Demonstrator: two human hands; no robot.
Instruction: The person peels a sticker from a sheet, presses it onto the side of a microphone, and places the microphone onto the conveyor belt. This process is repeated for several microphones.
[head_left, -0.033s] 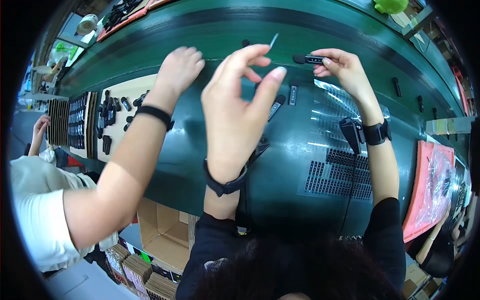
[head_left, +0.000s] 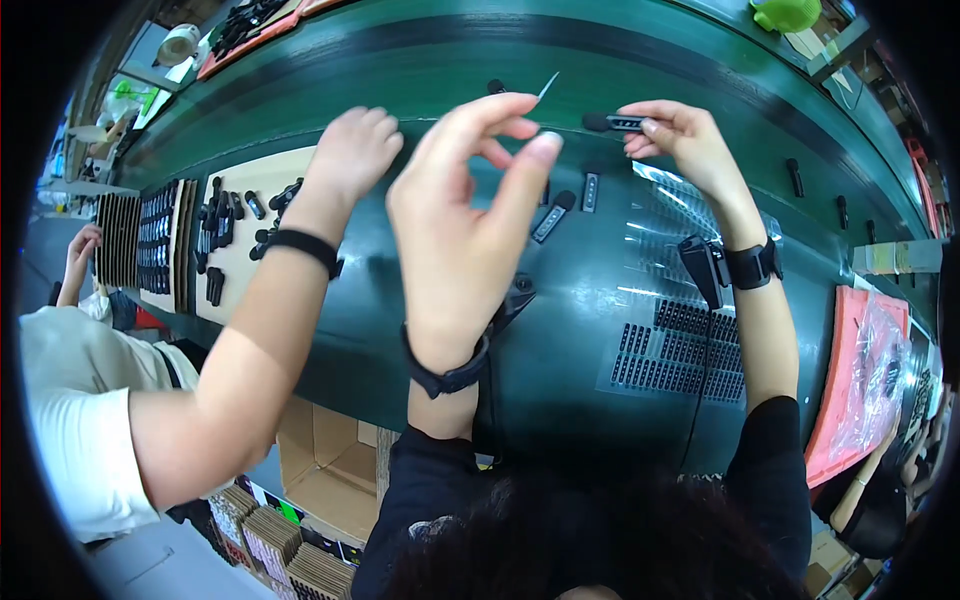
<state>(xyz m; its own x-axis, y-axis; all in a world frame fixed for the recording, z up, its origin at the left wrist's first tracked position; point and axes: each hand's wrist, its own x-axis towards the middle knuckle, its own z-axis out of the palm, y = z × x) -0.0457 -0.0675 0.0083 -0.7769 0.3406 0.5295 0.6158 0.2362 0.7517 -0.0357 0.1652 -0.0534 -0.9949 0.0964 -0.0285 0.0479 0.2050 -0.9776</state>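
Note:
In my right hand point(head_left: 690, 140), thumb and fingers pinch a small black clip-on microphone point(head_left: 628, 123) whose foam tip points left. My left hand point(head_left: 460, 200) is raised over the table, its thumb apart from its curled index finger. A thin pale strip point(head_left: 548, 86) sticks out past that index fingertip, seemingly clinging to it. Below and right of this hand lie two more microphones, one tilted point(head_left: 553, 217) and one upright point(head_left: 591, 192). Another microphone point(head_left: 497, 88) shows partly behind my left fingers. Clear sheets with rows of small black stickers point(head_left: 680, 350) lie below my right hand.
At left, a co-worker's hand point(head_left: 360, 145) reaches over a pale board point(head_left: 240, 180) with several black microphones. Several microphones point(head_left: 795, 178) lie at far right. A black clip-like device point(head_left: 704, 270) is by my right wrist. A pink tray point(head_left: 840, 390) stands right.
My left hand has shifted slightly left and down, uncovering more of the tilted microphone. The co-worker's hand has moved slightly down. My right hand holds the microphone almost unmoved.

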